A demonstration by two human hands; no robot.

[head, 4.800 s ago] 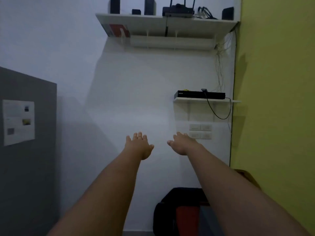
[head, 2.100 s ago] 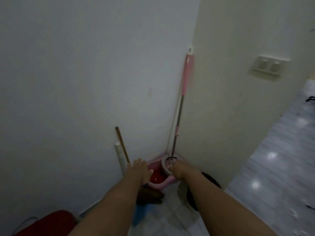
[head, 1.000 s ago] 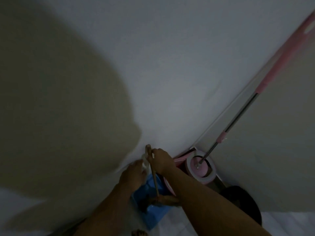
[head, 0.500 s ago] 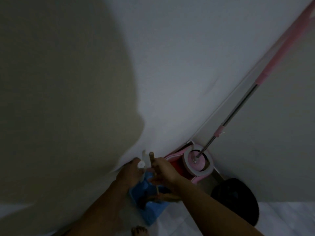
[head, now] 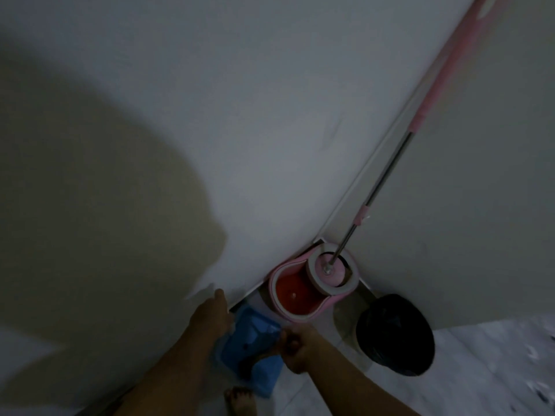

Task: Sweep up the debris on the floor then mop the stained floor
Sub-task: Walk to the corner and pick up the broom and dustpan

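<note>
The broom point(head: 250, 363), gripped in the curled right hand point(head: 295, 348) over the blue dustpan point(head: 255, 331) at the wall's point(head: 270, 145) foot (the left hand's point(head: 210, 313) hold cannot be told), could be swung into the adjacent mop bucket point(head: 300, 295) when lifted.

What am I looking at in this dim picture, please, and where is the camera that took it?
There is no machine here. A person wears a wide-angle camera on the head, so you look forward and down along their bare arms into a wall corner. The left hand lies beside a blue dustpan on the tiled floor; it is too dark to tell whether it holds anything. The right hand curls round what looks like the handle of a broom, whose bristles seem to lie in the pan. Behind them a pink mop bucket stands in the corner with the mop leaning in it, and a black bin sits beside it. A bare foot shows at the bottom edge.
</note>
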